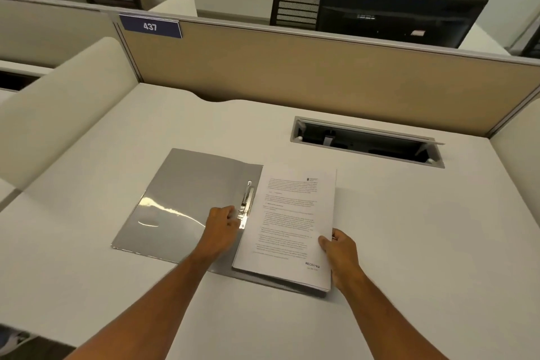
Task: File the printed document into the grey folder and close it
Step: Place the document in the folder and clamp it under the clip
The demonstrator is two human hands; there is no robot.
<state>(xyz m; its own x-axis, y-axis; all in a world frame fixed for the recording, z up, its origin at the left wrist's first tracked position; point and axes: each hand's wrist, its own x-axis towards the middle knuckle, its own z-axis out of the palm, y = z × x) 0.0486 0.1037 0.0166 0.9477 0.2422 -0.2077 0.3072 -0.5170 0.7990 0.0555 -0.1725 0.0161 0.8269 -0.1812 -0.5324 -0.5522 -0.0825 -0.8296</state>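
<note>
The grey folder (181, 199) lies open flat on the white desk, its inside cover to the left with a clear pocket. A metal clip (247, 202) runs along the spine. The printed document (292, 225), a white stack with text and a "RECEIVED" stamp, rests on the folder's right half. My left hand (220, 226) sits at the lower end of the clip, fingers curled on it. My right hand (340, 248) grips the document's right edge near the bottom, thumb on top of the page.
A cable tray opening (368, 142) with a raised lid sits in the white desk (438, 242) behind the document. A beige partition (292, 67) with a "437" label closes the back, cream side dividers flank the desk, and a black monitor (400, 17) stands beyond.
</note>
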